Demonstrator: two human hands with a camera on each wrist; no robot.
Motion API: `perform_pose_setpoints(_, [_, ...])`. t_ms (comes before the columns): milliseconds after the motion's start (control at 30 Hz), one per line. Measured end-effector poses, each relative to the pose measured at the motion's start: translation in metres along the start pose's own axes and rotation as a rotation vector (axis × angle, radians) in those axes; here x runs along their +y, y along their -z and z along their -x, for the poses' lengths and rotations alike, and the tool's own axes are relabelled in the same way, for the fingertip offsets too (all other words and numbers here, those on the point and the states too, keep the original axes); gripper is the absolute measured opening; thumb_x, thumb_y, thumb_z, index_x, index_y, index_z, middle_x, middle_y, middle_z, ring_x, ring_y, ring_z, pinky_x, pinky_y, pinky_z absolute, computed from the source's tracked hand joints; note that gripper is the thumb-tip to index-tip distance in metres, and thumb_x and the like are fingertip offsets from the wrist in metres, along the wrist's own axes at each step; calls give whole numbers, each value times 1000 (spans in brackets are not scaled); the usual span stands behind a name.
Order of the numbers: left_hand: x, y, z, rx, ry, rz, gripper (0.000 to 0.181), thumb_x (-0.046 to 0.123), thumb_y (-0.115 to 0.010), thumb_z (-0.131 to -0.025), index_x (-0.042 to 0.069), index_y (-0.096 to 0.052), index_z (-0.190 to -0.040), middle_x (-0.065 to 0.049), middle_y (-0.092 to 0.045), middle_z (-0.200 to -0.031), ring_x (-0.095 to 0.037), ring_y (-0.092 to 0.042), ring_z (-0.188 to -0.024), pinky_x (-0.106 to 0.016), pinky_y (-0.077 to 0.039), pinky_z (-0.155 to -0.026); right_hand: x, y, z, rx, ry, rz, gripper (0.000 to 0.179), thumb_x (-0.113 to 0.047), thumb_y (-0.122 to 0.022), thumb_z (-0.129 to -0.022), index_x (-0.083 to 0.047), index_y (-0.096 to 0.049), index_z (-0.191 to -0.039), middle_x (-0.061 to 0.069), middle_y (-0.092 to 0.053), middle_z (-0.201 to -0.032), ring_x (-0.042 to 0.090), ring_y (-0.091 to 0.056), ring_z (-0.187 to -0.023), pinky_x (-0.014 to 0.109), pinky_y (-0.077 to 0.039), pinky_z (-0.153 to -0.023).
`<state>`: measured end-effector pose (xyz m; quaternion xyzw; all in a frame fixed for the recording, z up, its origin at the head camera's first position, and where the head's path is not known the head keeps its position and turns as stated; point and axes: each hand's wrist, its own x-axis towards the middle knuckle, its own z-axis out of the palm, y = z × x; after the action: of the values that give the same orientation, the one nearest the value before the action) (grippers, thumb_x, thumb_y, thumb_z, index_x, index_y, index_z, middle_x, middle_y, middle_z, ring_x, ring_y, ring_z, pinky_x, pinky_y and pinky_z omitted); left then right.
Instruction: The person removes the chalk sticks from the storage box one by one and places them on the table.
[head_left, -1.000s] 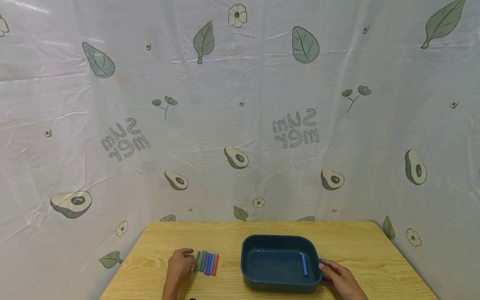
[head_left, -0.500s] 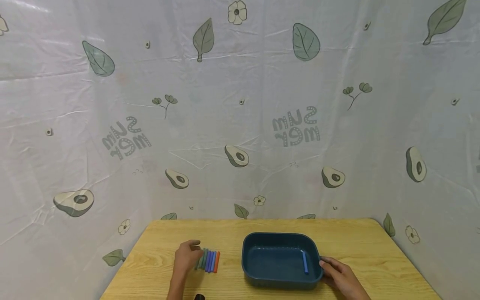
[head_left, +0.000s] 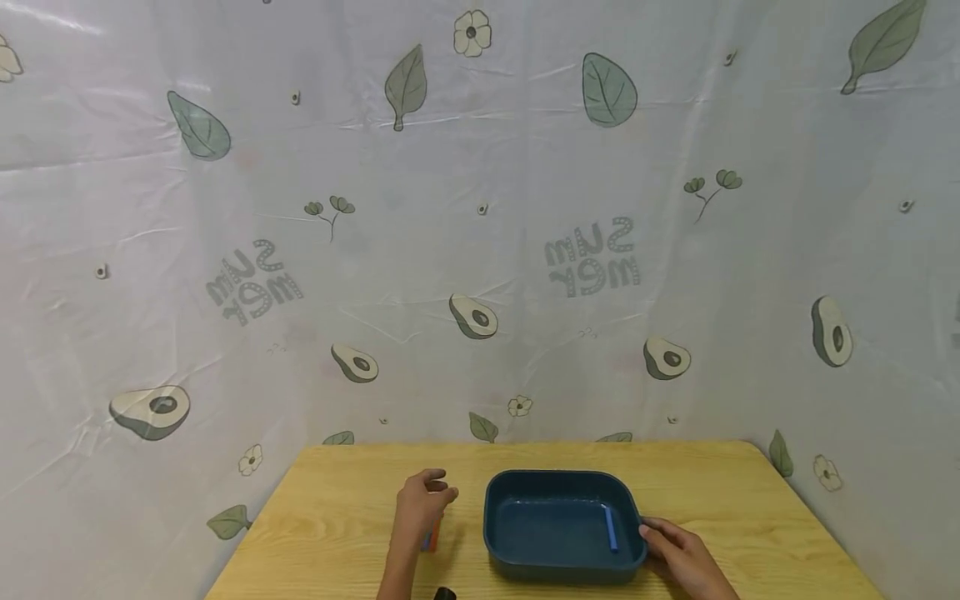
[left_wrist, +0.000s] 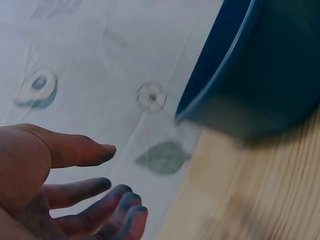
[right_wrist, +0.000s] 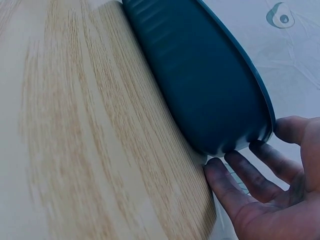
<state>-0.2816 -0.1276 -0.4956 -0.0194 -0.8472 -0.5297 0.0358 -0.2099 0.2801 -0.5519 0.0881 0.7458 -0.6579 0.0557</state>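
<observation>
My left hand (head_left: 423,504) hovers over the row of coloured, chalk-like sticks and hides most of them; the lower end of an orange stick (head_left: 434,540) shows below it. In the left wrist view that hand's fingers are spread and hold nothing, their tips stained dark. My right hand (head_left: 678,557) holds the right end of a dark blue plastic basin (head_left: 562,575), thumb at the rim and fingers against the outer wall. One blue stick (head_left: 611,530) lies inside the basin, near its right wall.
Both sit on a pale wood table (head_left: 360,475). A patterned sheet (head_left: 480,250) with leaves and avocados hangs behind and to the sides. A small dark object (head_left: 445,594) shows at the bottom edge beside the left forearm.
My left hand has moved right from the left end of the stick row towards the basin, covering most of the row. My right hand and the basin have stayed put.
</observation>
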Motion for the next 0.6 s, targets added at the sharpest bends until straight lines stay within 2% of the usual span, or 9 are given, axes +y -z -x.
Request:
perform_pose_setpoints(100, [11,-16,3,-17,-40,37,47,11,-77,-96,-9,-66,-137,-27,-74,-116,-38,-77,-87,-40,-64,-70,1,-1,2,12,7,3,58,-25,-56,-113,21,-47,-148,34,-68,-134,31,-77,-112,43,-65,-92])
perform_pose_setpoints(200, [20,-30,5,-31,-78,76,45,9,-76,-96,-8,-67,-136,-26,-74,-114,-40,-78,-89,-39,-65,-70,2,-2,2,10,9,0,59,-25,-56,-113,21,-47,-147,32,-70,-132,28,-77,-110,42,-66,-91])
perform_pose_setpoints(400, [32,-53,4,-65,-119,85,41,10,-77,-95,-5,-70,-132,-21,-77,-110,-35,-79,-85,-37,-64,-68,4,1,2,-12,6,-16,60,-26,-57,-112,21,-47,-148,33,-70,-133,27,-77,-111,41,-66,-91])
perform_pose_setpoints(500, [40,-59,4,-73,-144,68,39,11,-78,-94,-5,-72,-129,-20,-78,-108,-36,-78,-86,-40,-64,-70,3,0,2,-3,5,-12,59,-25,-56,-113,21,-47,-147,34,-68,-134,28,-77,-111,43,-65,-92])
perform_pose_setpoints(600, [46,-65,4,-67,-188,40,38,13,-78,-94,-5,-73,-127,-21,-78,-108,-37,-77,-91,-48,-64,-78,1,0,2,6,6,-8,59,-26,-56,-113,21,-48,-147,34,-68,-134,28,-76,-111,43,-65,-92])
